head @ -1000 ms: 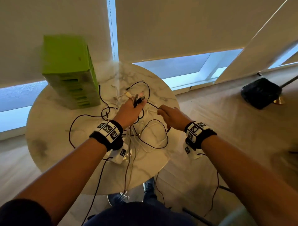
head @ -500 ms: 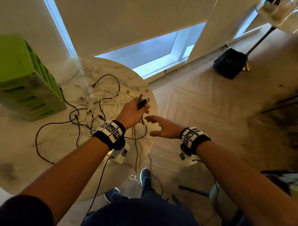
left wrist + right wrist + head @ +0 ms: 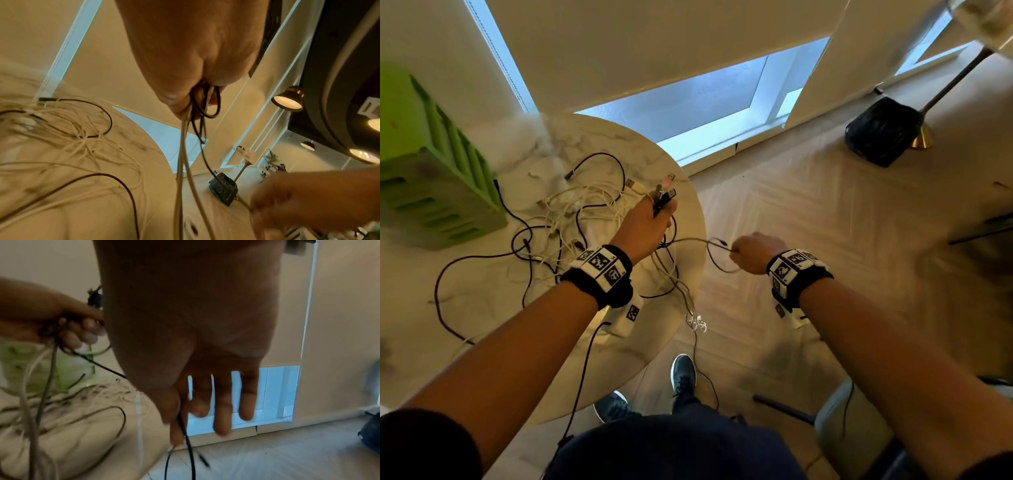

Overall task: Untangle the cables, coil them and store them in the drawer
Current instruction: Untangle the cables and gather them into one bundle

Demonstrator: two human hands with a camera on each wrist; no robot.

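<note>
Right hand [image 3: 751, 251] now pinching a black cable [image 3: 717, 255], left hand [image 3: 649, 228] gripping bundled cable ends [image 3: 664, 197], green drawer unit [image 3: 431, 164] on table [image 3: 493, 291].

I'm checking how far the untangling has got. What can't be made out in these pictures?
- Drawers of the green drawer unit: cut off by the head view's left edge, blurred.
- Which cable the right hand pinches: thin and motion-blurred in every view.
- Plug types held by the left hand: too small in the head view, hidden by the palm in the left wrist view.
</note>
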